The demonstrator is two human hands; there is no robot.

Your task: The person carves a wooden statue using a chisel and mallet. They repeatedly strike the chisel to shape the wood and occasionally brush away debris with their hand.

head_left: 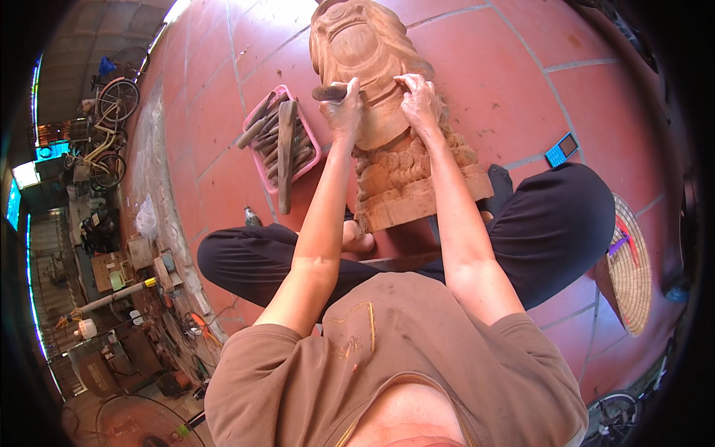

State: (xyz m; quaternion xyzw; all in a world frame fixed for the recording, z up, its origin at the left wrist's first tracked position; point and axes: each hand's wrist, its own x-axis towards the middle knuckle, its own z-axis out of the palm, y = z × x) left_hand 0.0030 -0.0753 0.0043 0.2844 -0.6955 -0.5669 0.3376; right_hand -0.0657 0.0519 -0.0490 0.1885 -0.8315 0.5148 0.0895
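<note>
The left hand is clamping its fingers on a dark tool. The right hand is touching the wooden carving, finger closure unclear.

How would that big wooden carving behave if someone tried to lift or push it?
The carving is probably heavy, since it looks like thick, bulky wood. It should stay stiff, appearing as one solid mass. Rolling seems unlikely, given its blocky, straight-edged base.
</note>
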